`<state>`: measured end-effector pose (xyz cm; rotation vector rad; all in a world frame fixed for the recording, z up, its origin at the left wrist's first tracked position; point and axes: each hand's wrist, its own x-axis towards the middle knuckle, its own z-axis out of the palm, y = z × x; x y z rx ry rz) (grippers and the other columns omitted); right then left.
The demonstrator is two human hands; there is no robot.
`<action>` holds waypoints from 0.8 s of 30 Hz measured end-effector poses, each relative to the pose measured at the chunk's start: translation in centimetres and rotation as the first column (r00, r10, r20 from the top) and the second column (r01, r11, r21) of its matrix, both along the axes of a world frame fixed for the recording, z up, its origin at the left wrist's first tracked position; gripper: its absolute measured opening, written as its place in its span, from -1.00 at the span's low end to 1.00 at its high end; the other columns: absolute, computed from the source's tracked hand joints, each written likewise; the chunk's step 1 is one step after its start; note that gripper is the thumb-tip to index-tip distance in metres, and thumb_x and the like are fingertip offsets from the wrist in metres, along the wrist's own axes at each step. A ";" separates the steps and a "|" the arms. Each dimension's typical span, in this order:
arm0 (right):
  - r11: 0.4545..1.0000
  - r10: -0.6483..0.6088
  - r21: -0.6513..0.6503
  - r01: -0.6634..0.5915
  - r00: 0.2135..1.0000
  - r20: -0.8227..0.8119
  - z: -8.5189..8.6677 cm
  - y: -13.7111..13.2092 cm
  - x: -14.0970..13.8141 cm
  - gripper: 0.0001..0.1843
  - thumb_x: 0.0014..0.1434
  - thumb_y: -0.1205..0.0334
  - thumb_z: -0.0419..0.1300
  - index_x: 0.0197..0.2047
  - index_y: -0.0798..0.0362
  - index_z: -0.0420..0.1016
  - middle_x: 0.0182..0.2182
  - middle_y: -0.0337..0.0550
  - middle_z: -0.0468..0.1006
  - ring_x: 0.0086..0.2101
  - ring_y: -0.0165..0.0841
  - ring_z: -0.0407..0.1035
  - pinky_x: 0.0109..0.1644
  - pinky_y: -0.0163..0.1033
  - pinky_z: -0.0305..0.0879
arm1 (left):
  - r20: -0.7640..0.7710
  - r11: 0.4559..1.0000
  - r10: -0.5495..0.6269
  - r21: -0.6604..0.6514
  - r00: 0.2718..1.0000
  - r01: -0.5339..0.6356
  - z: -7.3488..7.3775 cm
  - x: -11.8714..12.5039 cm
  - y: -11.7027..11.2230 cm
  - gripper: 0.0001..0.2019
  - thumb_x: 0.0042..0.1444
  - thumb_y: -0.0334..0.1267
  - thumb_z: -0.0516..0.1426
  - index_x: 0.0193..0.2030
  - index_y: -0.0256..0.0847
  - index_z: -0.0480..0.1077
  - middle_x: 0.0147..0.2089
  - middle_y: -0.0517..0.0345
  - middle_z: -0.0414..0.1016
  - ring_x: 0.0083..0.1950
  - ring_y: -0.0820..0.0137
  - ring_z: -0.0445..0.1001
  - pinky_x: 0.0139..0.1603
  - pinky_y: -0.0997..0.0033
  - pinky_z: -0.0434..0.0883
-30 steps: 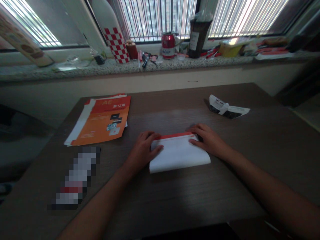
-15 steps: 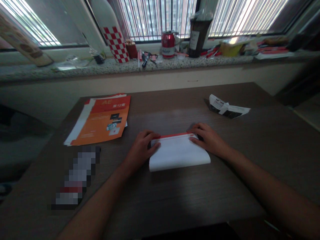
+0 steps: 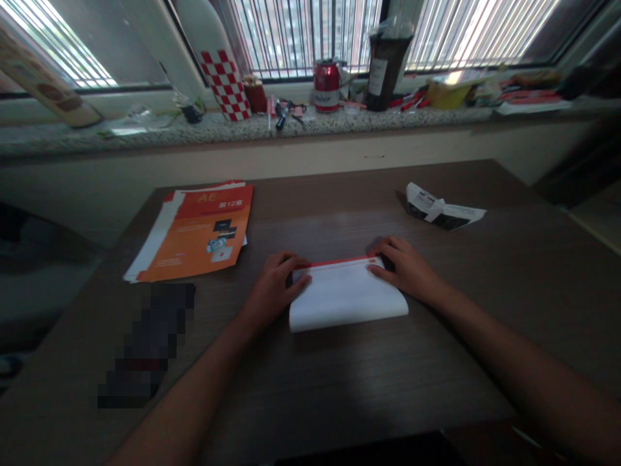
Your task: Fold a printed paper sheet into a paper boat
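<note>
A sheet of paper [image 3: 347,298], white on top with a red strip along its far edge, lies on the table in front of me, folded over with a rounded near edge. My left hand [image 3: 281,281] grips its far left corner, thumb on the white face and fingers at the red edge. On the far right corner, my right hand [image 3: 395,262] holds it the same way, with thumb and fingers closed about the edge. The undersides of both grips are hidden.
Orange printed sheets [image 3: 194,236] lie at the left, above a pixelated dark object [image 3: 150,346]. A folded paper boat [image 3: 441,210] rests at the back right. Along the windowsill [image 3: 301,126] stand a checkered bottle [image 3: 226,84], a red can [image 3: 326,86] and a dark cup [image 3: 385,71].
Both hands keep their hold, with the right hand shifted very slightly. The paper has stayed in place. The pixelated object at the left looks darker now.
</note>
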<state>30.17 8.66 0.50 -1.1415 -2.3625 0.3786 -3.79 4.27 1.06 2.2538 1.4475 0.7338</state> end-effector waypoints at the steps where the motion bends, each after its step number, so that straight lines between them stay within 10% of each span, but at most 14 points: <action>1: 1.000 -0.006 -0.003 0.006 1.000 0.000 0.0 0.0 0.0 -0.79 0.33 0.13 0.29 -0.01 0.00 0.53 -0.07 0.04 0.51 -0.04 -0.06 0.44 0.09 0.10 0.40 | 0.001 1.000 0.001 -0.004 1.000 -0.001 0.0 0.0 0.0 -0.77 0.34 -0.20 0.21 0.09 -0.13 0.54 0.06 0.01 0.46 0.14 0.14 0.45 0.22 0.04 0.40; 17: 0.999 0.013 0.040 -0.013 1.000 0.012 -0.4 0.2 0.2 -0.79 0.36 0.12 0.27 0.01 -0.01 0.54 -0.08 0.04 0.50 -0.04 -0.05 0.43 0.08 0.13 0.41 | 0.002 1.000 0.009 0.021 1.000 -0.009 0.1 0.4 -0.2 -0.79 0.34 -0.23 0.20 0.07 -0.12 0.53 0.04 0.01 0.48 0.12 0.16 0.46 0.20 0.05 0.42; 24: 0.995 0.088 0.051 -0.090 0.996 0.030 -0.6 0.0 0.4 -0.71 0.42 0.11 0.19 0.12 -0.11 0.64 -0.06 0.04 0.50 -0.03 -0.05 0.43 0.06 0.16 0.42 | -0.172 0.994 0.078 0.095 0.982 -0.062 2.4 0.4 -2.1 -0.75 0.46 -0.26 0.07 0.17 -0.14 0.48 0.18 -0.08 0.47 0.21 0.09 0.44 0.26 -0.01 0.40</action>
